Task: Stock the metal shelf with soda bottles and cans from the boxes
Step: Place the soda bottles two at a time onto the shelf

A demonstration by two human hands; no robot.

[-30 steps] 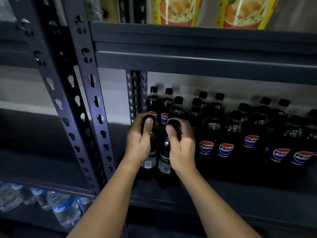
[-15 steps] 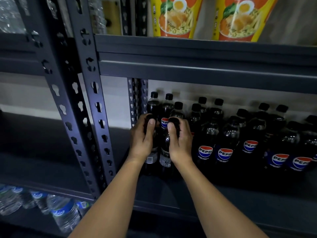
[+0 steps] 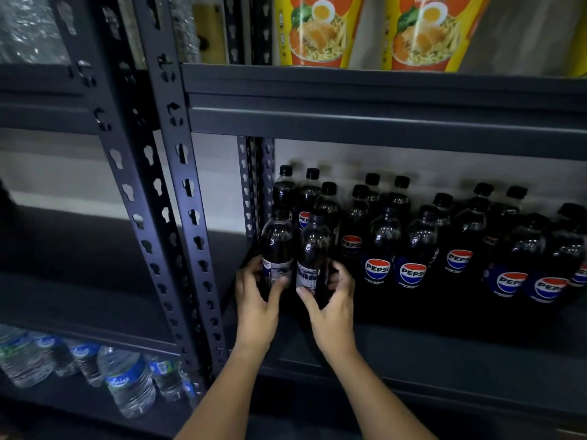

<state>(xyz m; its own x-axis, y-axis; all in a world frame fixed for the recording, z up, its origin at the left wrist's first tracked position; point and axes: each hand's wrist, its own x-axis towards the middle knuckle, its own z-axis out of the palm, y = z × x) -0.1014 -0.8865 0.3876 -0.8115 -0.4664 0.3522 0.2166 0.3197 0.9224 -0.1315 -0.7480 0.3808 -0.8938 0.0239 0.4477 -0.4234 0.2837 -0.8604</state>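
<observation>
Two bottles, a left bottle (image 3: 277, 249) and a right bottle (image 3: 313, 254), were stood upright side by side at the left end of the shelf (image 3: 413, 354), right at the front edge of the row. Both were dark cola with black caps, and their labels were turned so mostly small print was shown, not the logo.

The left bottle was gripped low down by the left hand (image 3: 255, 300), thumb laid across the label and fingers curled round the far side. The right bottle was gripped the same way by the right hand (image 3: 333, 300), thumb on the label front, fingers wrapped round the right side. So both hands were clamped on a bottle each, close together but not touching. The bottles themselves were just beside each other; whether they actually touched couldn't be told.

Behind and to the right, the shelf was already packed with more Pepsi bottles (image 3: 413, 249), logos faced out, in a few rows back to the wall.

Noodle packs (image 3: 320, 30) were seen on the level above. Water bottles (image 3: 127, 379) were laid on a lower shelf off to the left, past the slotted upright post (image 3: 187, 217). Pretty dim lighting overall, so bottle bases were lost in shadow.
</observation>
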